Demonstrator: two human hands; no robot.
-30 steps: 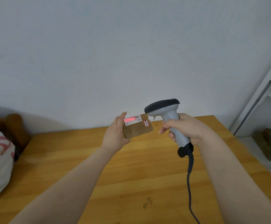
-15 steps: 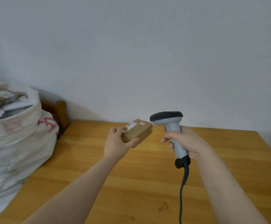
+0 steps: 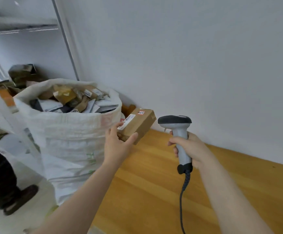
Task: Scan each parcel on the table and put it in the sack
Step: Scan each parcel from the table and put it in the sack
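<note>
The scan light is off the label now. My left hand (image 3: 118, 146), thumb and fingers pinching the cardboard parcel (image 3: 140, 124), has carried it left, just beside the full sack (image 3: 66, 132). My right hand (image 3: 190, 147) grips the barcode scanner (image 3: 178, 127). Dropping it in looks next.

A matt brown cardboard parcel (image 3: 140, 125) carries a white paper label (image 3: 126, 121). At three o'clock from it is a scanner (image 3: 179, 132) of smooth grey plastic with a dark matt head. The table (image 3: 154, 183) is smooth, lightly glossy wood with visible grain. At nine o'clock stands a sack (image 3: 69, 132) of coarse white woven cloth, and behind it a matt painted wall (image 3: 188, 56) and a smooth white shelf upright (image 3: 64, 36).
</note>
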